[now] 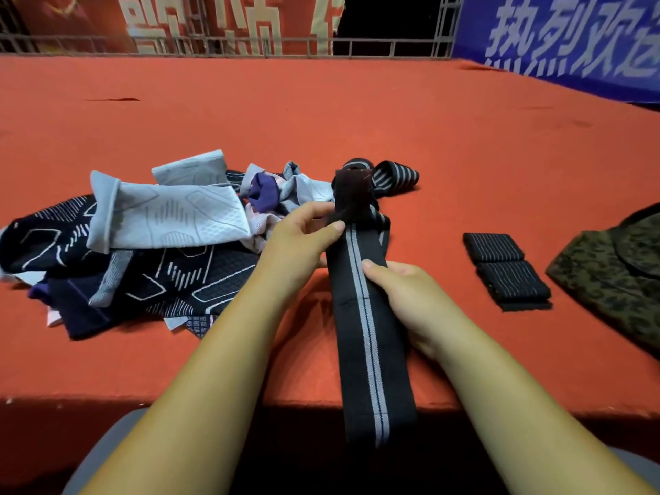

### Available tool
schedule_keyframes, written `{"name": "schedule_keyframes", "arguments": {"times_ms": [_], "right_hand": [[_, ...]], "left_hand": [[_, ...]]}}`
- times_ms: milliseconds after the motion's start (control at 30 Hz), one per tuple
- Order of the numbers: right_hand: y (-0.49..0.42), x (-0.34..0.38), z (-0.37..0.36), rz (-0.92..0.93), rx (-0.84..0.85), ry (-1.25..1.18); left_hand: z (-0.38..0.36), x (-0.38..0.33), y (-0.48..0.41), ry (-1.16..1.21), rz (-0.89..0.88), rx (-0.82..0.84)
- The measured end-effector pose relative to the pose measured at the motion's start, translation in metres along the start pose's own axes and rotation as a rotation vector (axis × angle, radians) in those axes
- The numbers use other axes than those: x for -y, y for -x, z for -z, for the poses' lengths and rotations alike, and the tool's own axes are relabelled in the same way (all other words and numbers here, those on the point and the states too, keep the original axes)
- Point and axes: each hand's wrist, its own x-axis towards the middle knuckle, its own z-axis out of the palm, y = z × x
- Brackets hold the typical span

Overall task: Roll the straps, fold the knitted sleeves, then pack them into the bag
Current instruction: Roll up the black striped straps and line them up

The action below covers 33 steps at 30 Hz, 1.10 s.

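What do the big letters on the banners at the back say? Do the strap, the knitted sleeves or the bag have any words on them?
"热烈欢": white characters on the blue banner; a fourth is cut off by the picture's edge.
Red banner: big pale characters with their tops cut off, not readable for sure.
Strap, knitted sleeves, camouflage bag: only stripes and patterns, no words.

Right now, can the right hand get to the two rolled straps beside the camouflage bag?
Probably yes. Only bare red tabletop lies between the right hand and the rolled straps, which sit left of the camouflage bag. But that hand grips the long striped strap, so it must release it first.
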Motion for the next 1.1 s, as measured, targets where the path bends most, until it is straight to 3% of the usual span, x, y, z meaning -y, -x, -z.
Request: {"name": "schedule_keyframes", "arguments": {"times_ms": [200, 400, 667, 1100], "right_hand": [[-0.006, -0.002, 0.002, -0.008, 0.029, -0.115], [-0.009, -0.001, 0.003, -0.093, 0.07, -0.417], [-0.004, -0.001, 0.005, -0.122, 0.116, -0.417], [-0.005, 0.0, -0.002, -0.095, 0.146, -0.441]], "left_hand": [[0.007, 0.002, 0.002, 0.011, -0.013, 0.045], [0.017, 0.005, 0.006, -0.092, -0.077, 0.065], [0.023, 0.009, 0.014, -0.236, -0.183, 0.149], [0.022, 0.011, 0.016, -0.275, -0.219, 0.102]]}}
